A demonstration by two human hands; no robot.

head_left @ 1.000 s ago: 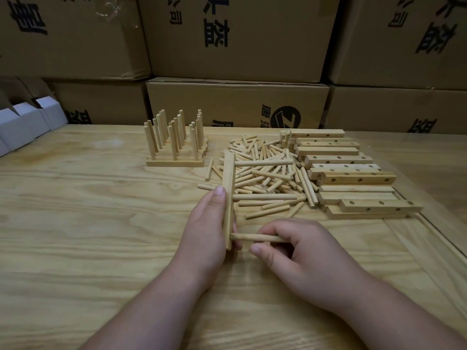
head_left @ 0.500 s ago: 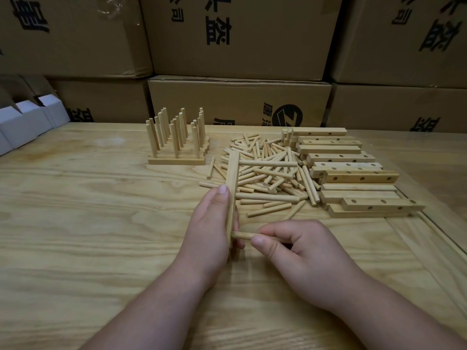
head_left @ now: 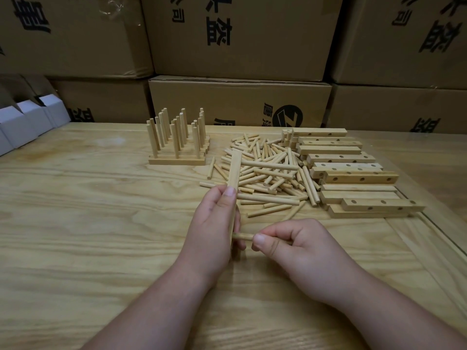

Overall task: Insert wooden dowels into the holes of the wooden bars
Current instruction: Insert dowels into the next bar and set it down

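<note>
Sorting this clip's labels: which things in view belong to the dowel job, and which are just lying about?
Job: left hand gripping held bar; right hand pinching dowel; loose dowel pile; drilled bars; finished bars.
Lying about: cardboard boxes; white cartons; table.

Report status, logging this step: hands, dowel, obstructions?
Left hand grips bar. Right hand pinches dowel, tip at bar's side. Nothing blocking.

Black Chinese characters, partly cropped, and a round logo on cardboard boxes (head_left: 240, 102)
</note>
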